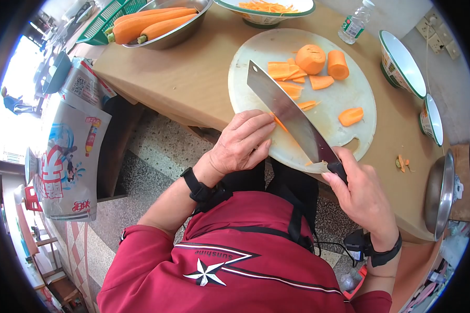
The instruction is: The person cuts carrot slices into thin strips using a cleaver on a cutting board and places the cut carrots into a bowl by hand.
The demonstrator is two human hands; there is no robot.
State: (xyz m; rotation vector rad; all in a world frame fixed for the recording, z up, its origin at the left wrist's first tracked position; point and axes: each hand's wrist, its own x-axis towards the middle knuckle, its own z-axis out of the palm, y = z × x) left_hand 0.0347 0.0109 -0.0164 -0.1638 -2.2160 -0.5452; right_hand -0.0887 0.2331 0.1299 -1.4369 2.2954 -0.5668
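Note:
My right hand (pixel 361 195) grips the dark handle of a kitchen knife (pixel 290 112), whose broad blade slants up and left across the round cutting board (pixel 245 57). The fingers of my left hand (pixel 244 141) are curled together at the board's near left edge, tips close to the blade. A bit of orange carrot (pixel 272 115) shows at those fingertips, mostly hidden by hand and blade. Beyond the knife lie a thick carrot chunk (pixel 310 59), a carrot cylinder (pixel 338 65), several flat carrot slices (pixel 282 70) and a separate carrot piece (pixel 351 116).
A metal bowl of whole carrots (pixel 156 26) and a bowl of carrot shreds (pixel 269 7) stand at the back. To the right are a plastic bottle (pixel 353 23), two enamel bowls (pixel 402 62), carrot scraps (pixel 402 163) and a steel basin (pixel 439 195) at the table's edge.

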